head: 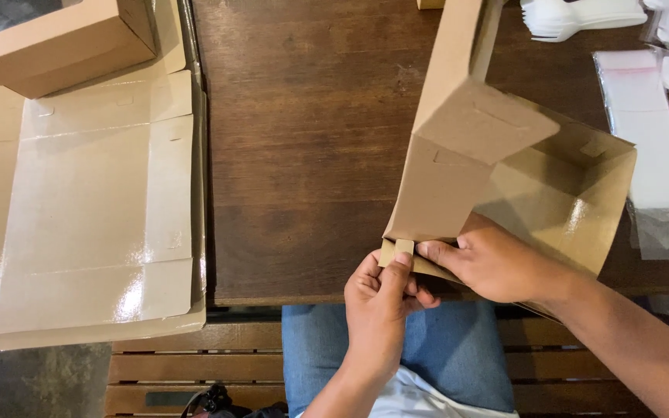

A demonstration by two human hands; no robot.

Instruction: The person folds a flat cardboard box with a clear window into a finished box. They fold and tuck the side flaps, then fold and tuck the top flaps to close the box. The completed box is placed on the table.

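Head view: a half-folded brown cardboard box [505, 178] stands at the near edge of the tabletop [311, 139], toward its right side, its long lid panel running up and away toward the far edge and its open tray lying to the right. The box's near-left corner ends in a small locking tab [398, 249], and both hands meet there. The left hand [381, 298] comes up from below the tabletop's near edge; its grip is narrow, thumb and forefinger pinched on the tab. The right hand [497, 259] comes in from the right, palm down on the lower wall of the box, fingertips [431, 250] just beside the tab; its grip is a flat press against the cardboard rather than a pinch. The tab lies directly above the left hand and to the left of the right hand, so the left is the nearer.

Well apart, at the left edge, a stack of flat unfolded boxes [87, 201] overhangs the tabletop, with a finished box with a window lid [56, 39] on top at the far-left corner. Clear plastic bags [652, 131] and white plastic forks [582, 17] lie at the far-right corner. Nothing stands between the hands and the tab.
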